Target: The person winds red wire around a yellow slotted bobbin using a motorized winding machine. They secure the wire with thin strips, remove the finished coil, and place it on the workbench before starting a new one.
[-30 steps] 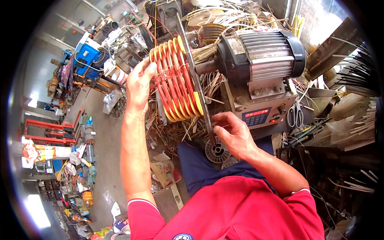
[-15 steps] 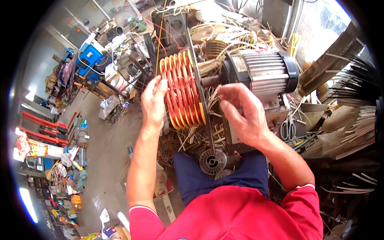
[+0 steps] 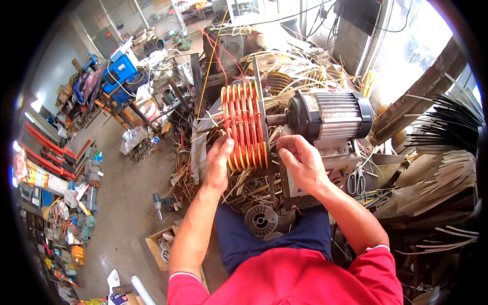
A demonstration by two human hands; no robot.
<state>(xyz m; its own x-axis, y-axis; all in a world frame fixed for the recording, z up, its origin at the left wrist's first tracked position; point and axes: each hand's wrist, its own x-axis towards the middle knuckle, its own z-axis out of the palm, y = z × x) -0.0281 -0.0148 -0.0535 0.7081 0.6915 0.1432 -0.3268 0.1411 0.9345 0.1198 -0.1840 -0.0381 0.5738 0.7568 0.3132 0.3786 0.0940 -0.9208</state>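
A ribbed winding former (image 3: 244,119) with yellow rims carries several coils of reddish copper wire. It sits on a shaft beside a flat metal bar. My left hand (image 3: 217,165) holds the former's lower left side, thumb at the front and the other fingers partly hidden. To the right of the bar, my right hand (image 3: 303,163) is closed, its fingers curled in toward the thumb. Whatever those fingers hold, if anything, is hidden. Just above the right hand, an electric motor (image 3: 330,114) with a silver finned body and black ends joins the shaft.
Scissors (image 3: 356,182) hang right of the motor's base. A round plastic spool (image 3: 261,220) lies below the bar, near my legs. Black strips (image 3: 450,124) fan out at the right. Cut sleeving and scraps (image 3: 315,66) pile behind the former. A blue machine (image 3: 119,73) stands far left.
My left hand has gone from the former's upper left side to its lower left. The right hand's fingers are curled closer together. The whole view has shifted, so the former appears lower.
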